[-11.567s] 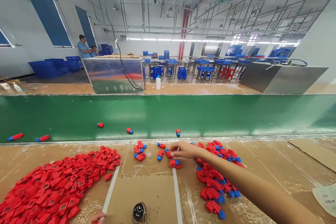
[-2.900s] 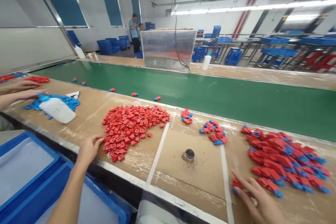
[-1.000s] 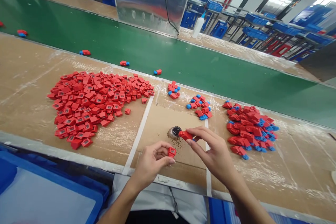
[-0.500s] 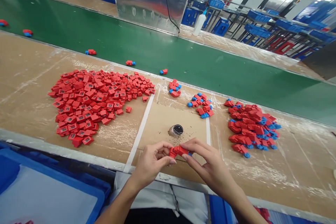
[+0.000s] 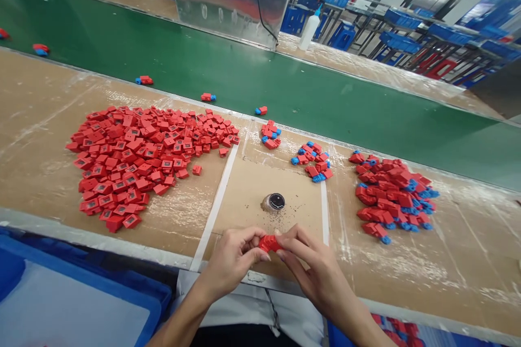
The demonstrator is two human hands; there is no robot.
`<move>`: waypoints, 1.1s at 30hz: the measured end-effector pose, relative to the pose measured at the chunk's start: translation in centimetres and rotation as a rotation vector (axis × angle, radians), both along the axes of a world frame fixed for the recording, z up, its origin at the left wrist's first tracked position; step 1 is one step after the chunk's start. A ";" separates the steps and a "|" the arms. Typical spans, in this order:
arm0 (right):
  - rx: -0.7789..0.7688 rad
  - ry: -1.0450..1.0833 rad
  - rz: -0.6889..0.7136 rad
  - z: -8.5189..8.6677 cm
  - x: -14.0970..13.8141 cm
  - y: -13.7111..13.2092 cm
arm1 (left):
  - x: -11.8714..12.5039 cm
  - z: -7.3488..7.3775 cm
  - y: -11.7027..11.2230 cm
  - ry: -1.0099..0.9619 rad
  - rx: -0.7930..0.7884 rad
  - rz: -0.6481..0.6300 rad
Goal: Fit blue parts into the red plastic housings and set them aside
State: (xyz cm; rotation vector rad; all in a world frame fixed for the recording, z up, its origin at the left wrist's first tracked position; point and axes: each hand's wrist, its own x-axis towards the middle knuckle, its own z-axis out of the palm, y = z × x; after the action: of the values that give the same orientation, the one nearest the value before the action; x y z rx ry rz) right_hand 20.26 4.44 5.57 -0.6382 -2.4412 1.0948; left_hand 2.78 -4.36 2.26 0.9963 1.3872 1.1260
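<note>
Above the front edge of the work table, my left hand [image 5: 230,260] and my right hand [image 5: 315,263] meet at red plastic block parts [image 5: 268,243]. Left fingertips pinch the left end, and the right thumb and fingers grip the right end. The parts touch; fingers cover much of them, and no blue shows there now. Just beyond stands a small round jar [image 5: 274,202] with a dark top, dark specks scattered around it. Left of my hands lies a big pile of red hollow blocks [image 5: 138,157]; to the right is a heap of red-and-blue parts [image 5: 391,195].
Two small clusters of red-and-blue parts [image 5: 271,135] lie behind the jar. A green conveyor belt [image 5: 345,100] crosses beyond, carrying several spaced parts. A white squeeze bottle [image 5: 310,30] stands past it. At lower left is a blue bin [image 5: 150,314].
Both hands have drawn slightly down and closer together, and the red parts are pressed against each other. The blue end seen at my right fingers is now hidden. Belt parts have shifted slightly right.
</note>
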 end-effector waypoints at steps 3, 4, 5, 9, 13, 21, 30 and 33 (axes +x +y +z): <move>0.024 0.000 -0.024 0.0 0.0 -0.3 | -0.2 0.0 0.1 0.080 0.016 -0.037; 0.036 -0.003 -0.027 -0.1 -0.1 -0.5 | -0.2 0.0 0.1 0.097 0.020 -0.044; 0.046 -0.004 -0.032 -0.1 -0.2 -0.6 | -0.1 0.0 0.2 0.109 0.021 -0.048; 0.007 0.048 -0.065 -0.5 -0.2 -1.0 | 0.3 0.2 0.6 0.121 -0.026 -0.076; 0.027 0.119 -0.334 -1.5 4.1 1.6 | -2.2 1.4 1.0 0.121 -0.123 -0.067; 0.191 -0.197 -1.238 -5.3 22.6 11.1 | -12.7 4.3 4.4 1.268 -0.310 0.310; 0.359 -0.263 -0.708 0.6 -0.1 22.5 | -12.8 4.2 5.4 1.443 -0.529 0.071; 0.266 -0.383 -0.634 0.5 -10.5 27.3 | -13.1 4.4 4.1 1.195 -0.362 0.067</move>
State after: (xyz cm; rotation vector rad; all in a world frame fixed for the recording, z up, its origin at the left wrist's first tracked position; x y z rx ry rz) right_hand 9.80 31.77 6.05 -1.5000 -2.3353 0.4134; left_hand -10.35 -0.29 6.66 1.4144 2.4460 0.1907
